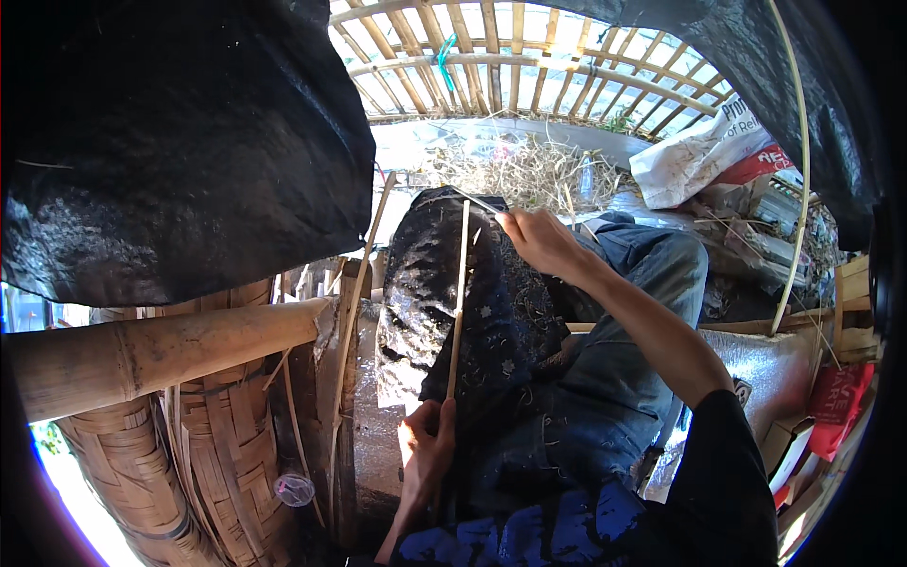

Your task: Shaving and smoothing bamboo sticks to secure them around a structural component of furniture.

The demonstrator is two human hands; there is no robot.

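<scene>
My left hand (427, 446) is closed low in the middle, pinching the lower part of a thin bamboo strip (459, 312). The strip points away from me over a dark patterned cloth (413, 274) draped across my leg. Farther off, my right hand (543, 242) is wrapped round a knife, its handle hidden in the fingers. The narrow metal blade (477, 200) reaches left, close to the strip's far tip; whether they touch I cannot tell. Small pale shavings lie on the cloth and on my jeans (614, 364).
A thick bamboo pole (170, 354) juts in from the left, above woven bamboo panels (142, 472). Black sheeting (189, 151) hangs at upper left. Beyond lie a heap of shavings (529, 170), a slatted bamboo fence (520, 61) and a white-red sack (694, 161). A clear plastic cup (294, 489) is at lower left.
</scene>
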